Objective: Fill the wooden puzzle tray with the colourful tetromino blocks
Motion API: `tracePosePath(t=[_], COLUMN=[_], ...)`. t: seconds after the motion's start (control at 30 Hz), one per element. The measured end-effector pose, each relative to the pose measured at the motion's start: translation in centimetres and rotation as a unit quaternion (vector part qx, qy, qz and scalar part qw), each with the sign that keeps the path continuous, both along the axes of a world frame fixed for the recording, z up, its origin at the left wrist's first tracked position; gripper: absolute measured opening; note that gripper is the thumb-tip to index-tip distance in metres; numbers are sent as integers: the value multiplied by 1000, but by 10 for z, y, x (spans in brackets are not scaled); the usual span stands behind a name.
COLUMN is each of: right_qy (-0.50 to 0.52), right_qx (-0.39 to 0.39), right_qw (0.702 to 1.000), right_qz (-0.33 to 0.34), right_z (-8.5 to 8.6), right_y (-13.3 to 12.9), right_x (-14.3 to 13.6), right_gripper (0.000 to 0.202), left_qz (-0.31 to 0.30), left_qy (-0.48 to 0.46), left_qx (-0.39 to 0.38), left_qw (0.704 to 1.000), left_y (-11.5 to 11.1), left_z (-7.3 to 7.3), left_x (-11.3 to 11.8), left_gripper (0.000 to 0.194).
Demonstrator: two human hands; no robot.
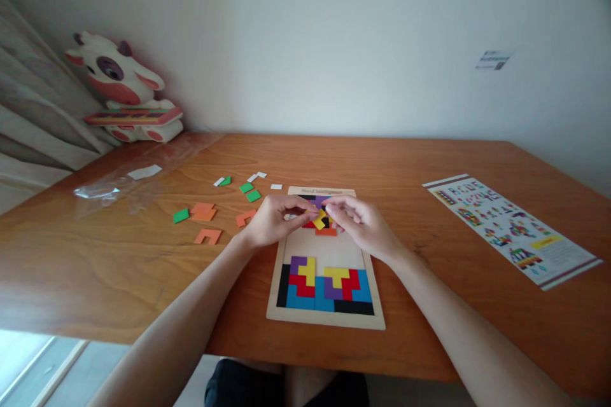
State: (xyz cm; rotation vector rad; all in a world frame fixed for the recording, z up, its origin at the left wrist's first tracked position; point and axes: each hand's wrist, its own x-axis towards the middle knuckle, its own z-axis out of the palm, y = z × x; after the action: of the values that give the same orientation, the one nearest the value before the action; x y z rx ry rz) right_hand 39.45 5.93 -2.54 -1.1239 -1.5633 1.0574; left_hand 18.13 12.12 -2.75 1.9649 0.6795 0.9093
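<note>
Over the far half of the wooden puzzle board (pixel 324 319), a small yellow puzzle piece (pixel 321 220) is held up between both hands. My left hand (pixel 279 219) pinches it from the left with thumb and forefinger. From the right, my right hand (pixel 365 226) has its fingers closed at the piece's other edge; their exact contact is partly hidden. Black, blue, red, purple and yellow pieces fill the board's near end. More coloured pieces lie at its far end, partly covered by my hands, with an orange piece (pixel 326 232) just below them.
Left of the board lie loose orange pieces (pixel 208 236), green pieces (pixel 253 195) and white pieces (pixel 276 186). A clear plastic bag (pixel 138 187) and a cow-shaped toy keyboard (pixel 133 116) are farther left. A printed pattern sheet (pixel 510 226) lies at the right, before the wall.
</note>
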Motion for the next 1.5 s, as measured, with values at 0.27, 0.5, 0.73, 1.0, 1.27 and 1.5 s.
tracePosePath(t=[0.27,0.5,0.73,1.0,1.27,1.5], right_qy=[-11,-44,-168,-233,-191,-225], right_qx=[-53,-179,-178,-144,-126,-109], right_qw=[996,982,968,956,965,957], right_qz=[64,41,58,107,130,147], right_z=[2,0,0,11,3,8], right_y=[-5,-8,-12,-19,-18,-17], right_x=[-4,4,2,2,6,4], right_gripper=[23,21,15,15,45,20], left_qz=[-34,-56,-84,-84,-94,-93], left_qy=[21,210,248,277,267,272], left_qx=[-91,205,301,295,289,285], left_qw=[995,954,917,911,915,915], left_y=[-6,-12,-14,-15,-14,-14], left_z=[-11,6,6,4,5,3], left_x=[-4,-17,-16,-13,-13,-14], left_gripper=[37,21,16,10,8,9])
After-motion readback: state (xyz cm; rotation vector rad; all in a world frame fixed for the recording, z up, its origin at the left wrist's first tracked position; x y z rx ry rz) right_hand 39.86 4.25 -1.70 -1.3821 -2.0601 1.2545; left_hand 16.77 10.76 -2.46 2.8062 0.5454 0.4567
